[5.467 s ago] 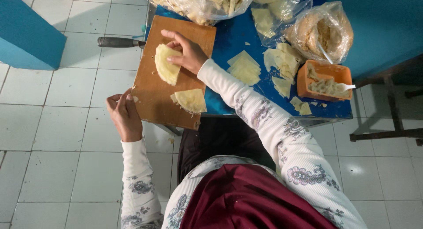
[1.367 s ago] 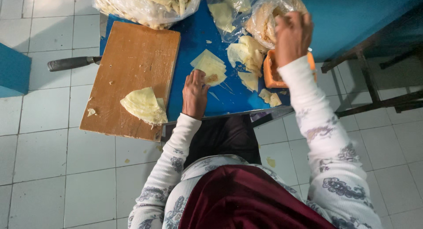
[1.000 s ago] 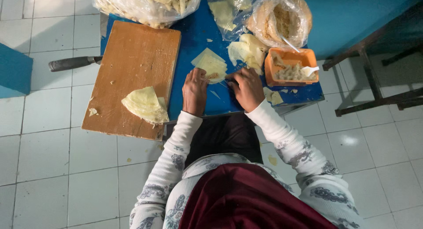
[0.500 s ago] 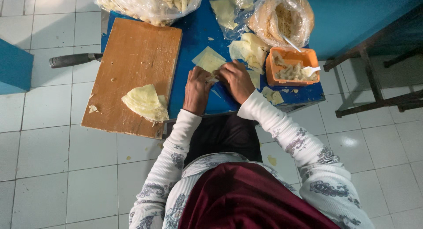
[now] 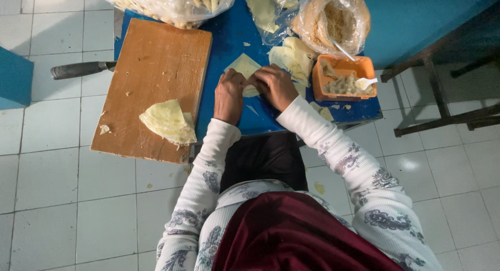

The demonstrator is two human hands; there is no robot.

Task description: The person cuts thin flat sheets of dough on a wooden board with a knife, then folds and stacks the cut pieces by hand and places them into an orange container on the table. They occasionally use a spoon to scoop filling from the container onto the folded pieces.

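Both hands meet over a pale triangular wrapper sheet (image 5: 244, 69) on the blue desk (image 5: 229, 36), and their backs cover its near edge, so how the sheet is folded there cannot be made out. The left hand (image 5: 229, 94) has its fingers curled down onto the sheet, its grip closed on the near corner; the right hand (image 5: 276, 86) presses in beside it, fingertips pinched on the same sheet, the two hands touching. The far edge of the desk is cut off by the frame, so the clear plastic bags there show only in part: one large bag (image 5: 172, 2) of pale pieces at the left, a second bag (image 5: 268, 13) with flat sheets, and a third bag (image 5: 333, 18) holding a crumbly tan filling. Just right of the hands an orange tub (image 5: 341, 75) holds more of that filling with a white spoon (image 5: 364, 83) resting in it. A stack of wrappers (image 5: 291, 57) lies between tub and hands. On the wooden cutting board (image 5: 151, 68) sits a folded stack of sheets (image 5: 169, 122); a knife's dark handle (image 5: 78, 69) sticks out from behind it, blade hidden.
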